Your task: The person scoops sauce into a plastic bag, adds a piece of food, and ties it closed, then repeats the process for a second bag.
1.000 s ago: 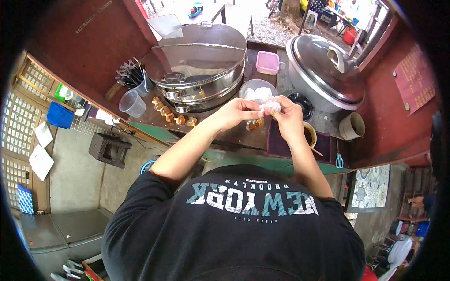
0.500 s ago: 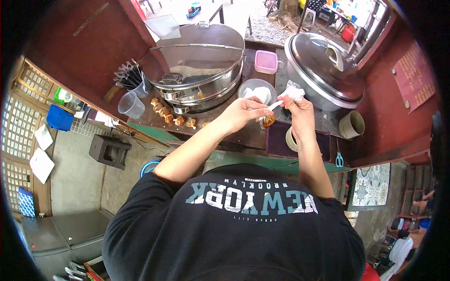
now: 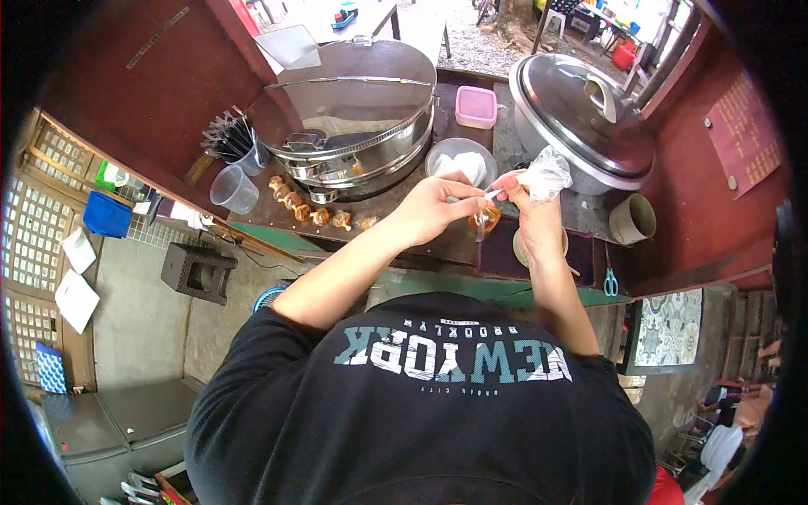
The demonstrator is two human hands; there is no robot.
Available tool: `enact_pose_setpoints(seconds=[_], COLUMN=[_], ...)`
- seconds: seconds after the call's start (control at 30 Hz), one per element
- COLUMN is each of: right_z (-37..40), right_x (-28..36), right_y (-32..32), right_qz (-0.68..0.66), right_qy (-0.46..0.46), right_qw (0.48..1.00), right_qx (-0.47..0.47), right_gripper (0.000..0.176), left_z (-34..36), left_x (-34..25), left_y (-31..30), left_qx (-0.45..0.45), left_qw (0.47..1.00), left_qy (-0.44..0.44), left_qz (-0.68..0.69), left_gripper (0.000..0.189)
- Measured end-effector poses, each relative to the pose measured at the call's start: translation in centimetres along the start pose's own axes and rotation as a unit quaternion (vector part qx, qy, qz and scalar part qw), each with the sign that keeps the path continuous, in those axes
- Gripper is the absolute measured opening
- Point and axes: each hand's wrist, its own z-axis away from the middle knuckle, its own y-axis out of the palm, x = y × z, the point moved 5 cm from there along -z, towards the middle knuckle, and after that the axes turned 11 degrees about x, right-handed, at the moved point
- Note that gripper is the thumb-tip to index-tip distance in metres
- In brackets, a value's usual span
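Both hands meet over the counter's front edge. My left hand (image 3: 439,208) pinches one end of a thin white strip (image 3: 493,194), and the fingers of my right hand (image 3: 535,210) close on its other end. A crumpled clear plastic bag (image 3: 547,174) puffs out above my right hand. Just below the fingertips is a small clear bag of orange-brown sauce (image 3: 485,221). Behind my left hand stands a clear round tub (image 3: 482,175) with white contents. Several similar tied sauce bags (image 3: 342,220) form a row along the counter to the left.
A wide steel pan with a glass lid (image 3: 353,84) stands at left, a large lidded pot (image 3: 572,118) at right. Between them sits a pink-lidded box (image 3: 476,107). Clear cups (image 3: 235,190), a beige cup (image 3: 631,220) and hanging blue scissors (image 3: 610,282) are near the front edge.
The clear plastic bag above my right hand has puffed out and shifted right. My fingers have shifted slightly on the white strip, and the sauce bag shows more fully below them.
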Motion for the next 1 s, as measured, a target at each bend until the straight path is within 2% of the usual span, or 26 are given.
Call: enact_pose_setpoints(seconds=[0.17, 0.2, 0.3, 0.4, 0.5, 0.6, 0.7, 0.73, 0.8, 0.9, 1.0], right_z=[0.1, 0.1, 0.6, 0.9, 0.9, 0.8, 1.1, 1.1, 1.1, 1.3, 1.6], right_x=[0.2, 0.4, 0.9, 0.7, 0.7, 0.8, 0.9, 0.9, 0.9, 1.4, 1.7], right_y=[0.4, 0.7, 1.5, 1.5, 1.7, 1.9, 2.0, 1.9, 1.8, 1.9, 2.2], right_qz=[0.072, 0.086, 0.038, 0.036, 0.049, 0.067, -0.004, -0.013, -0.033, -0.028, -0.034], right_qy=[0.016, 0.018, -0.017, -0.014, -0.031, -0.047, 0.017, 0.012, 0.003, -0.005, -0.036], right_qw=[0.996, 0.994, 0.996, 0.996, 0.994, 0.992, 0.998, 0.998, 0.999, 0.997, 0.997], right_qx=[0.050, 0.065, 0.081, 0.082, 0.091, 0.093, 0.062, 0.055, 0.040, 0.070, 0.063], right_gripper=[0.021, 0.021, 0.020, 0.018, 0.018, 0.019, 0.019, 0.019, 0.019, 0.018, 0.017], left_z=[0.5, 0.6, 0.9, 0.5, 0.6, 0.6, 0.5, 0.7, 1.2, 1.3, 1.8], left_x=[0.0, -0.4, -1.3, -0.2, -0.9, -0.9, 0.5, 0.8, 1.0, 0.5, -0.5], left_y=[-1.1, -1.3, -1.7, -1.6, -1.4, -1.2, -0.9, -0.8, -0.3, 0.1, 0.0], left_qx=[0.023, 0.006, -0.019, -0.034, -0.043, -0.048, 0.009, 0.023, 0.049, 0.056, 0.051], left_qw=[0.999, 1.000, 0.998, 0.998, 0.993, 0.992, 1.000, 0.991, 0.937, 0.969, 0.989], left_qy=[-0.015, -0.028, -0.040, -0.025, -0.029, -0.051, -0.005, -0.004, -0.002, 0.023, -0.006], left_qz=[0.021, -0.001, -0.050, -0.049, -0.105, -0.106, 0.025, 0.134, 0.345, 0.240, 0.142], left_gripper=[0.023, 0.020, 0.017, 0.015, 0.013, 0.014, 0.016, 0.016, 0.017, 0.019, 0.019])
